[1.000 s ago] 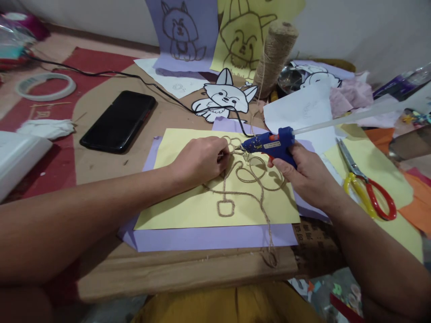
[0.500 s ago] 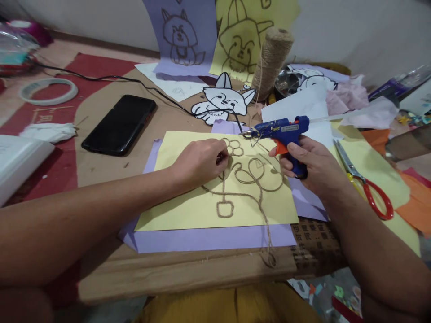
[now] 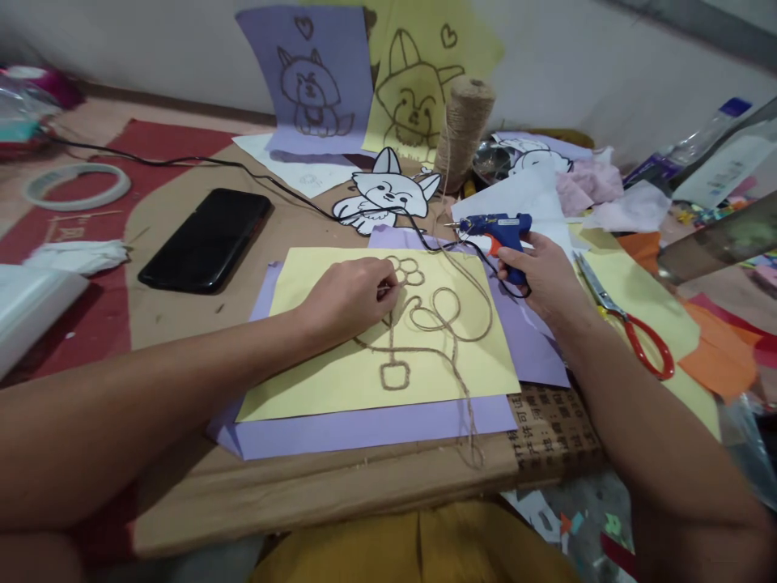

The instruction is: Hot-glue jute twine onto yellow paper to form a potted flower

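A yellow sheet (image 3: 340, 380) lies on a purple sheet (image 3: 364, 429) in front of me. Jute twine (image 3: 443, 312) is laid on it in loops, with a small square at the bottom. My left hand (image 3: 349, 295) rests closed on the yellow sheet, pinching the twine near the small loops at the top. My right hand (image 3: 543, 275) grips a blue glue gun (image 3: 494, 228) by the handle, nozzle pointing left, at the sheet's upper right corner above the purple paper. The gun's black cord runs left across the table.
A twine spool (image 3: 460, 129) stands at the back by a cut-out fox drawing (image 3: 382, 193). A black phone (image 3: 206, 239) lies left, a tape roll (image 3: 76, 185) far left. Red-handled scissors (image 3: 631, 328) lie right. Coloured papers crowd the right side.
My right hand has lifted the glue gun off the twine and carried it back and to the right. My left hand has stayed pinched on the twine.
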The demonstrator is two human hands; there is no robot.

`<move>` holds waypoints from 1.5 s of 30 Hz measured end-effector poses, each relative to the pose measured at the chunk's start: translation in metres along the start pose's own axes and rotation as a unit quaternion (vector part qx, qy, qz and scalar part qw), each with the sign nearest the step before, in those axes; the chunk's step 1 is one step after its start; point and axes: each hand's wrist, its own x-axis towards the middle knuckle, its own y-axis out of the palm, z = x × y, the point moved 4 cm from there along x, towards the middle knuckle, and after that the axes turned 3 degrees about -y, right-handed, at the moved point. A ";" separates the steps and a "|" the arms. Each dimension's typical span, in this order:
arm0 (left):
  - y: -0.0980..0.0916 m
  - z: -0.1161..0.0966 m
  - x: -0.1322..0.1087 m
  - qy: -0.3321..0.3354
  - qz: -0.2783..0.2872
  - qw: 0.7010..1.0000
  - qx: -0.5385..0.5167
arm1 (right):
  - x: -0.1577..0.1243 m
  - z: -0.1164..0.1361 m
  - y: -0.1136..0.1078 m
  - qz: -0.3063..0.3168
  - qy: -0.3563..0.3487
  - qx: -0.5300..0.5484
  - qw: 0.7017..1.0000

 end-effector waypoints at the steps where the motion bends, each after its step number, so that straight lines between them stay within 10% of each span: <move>1: 0.000 0.000 0.000 0.001 -0.001 1.000 0.001 | 0.002 -0.001 -0.001 -0.009 0.003 0.010 1.000; 17: -0.004 -0.003 0.002 -0.016 0.010 1.000 0.000 | 0.020 -0.014 0.014 0.003 -0.013 -0.042 0.999; 23: -0.005 -0.002 0.003 -0.034 0.013 0.999 -0.012 | 0.024 -0.017 0.007 -0.071 -0.126 -0.447 0.883; 28: -0.004 -0.001 0.002 -0.041 0.007 0.998 -0.038 | -0.001 -0.005 0.001 -0.146 -0.232 -0.446 0.852; 34: -0.008 0.001 -0.001 -0.050 -0.005 0.992 -0.115 | -0.055 0.017 0.037 0.018 -0.456 -0.358 0.814; 45: -0.021 0.023 0.009 -0.109 0.090 0.962 -0.233 | -0.096 0.015 0.056 0.201 -0.525 -0.329 0.758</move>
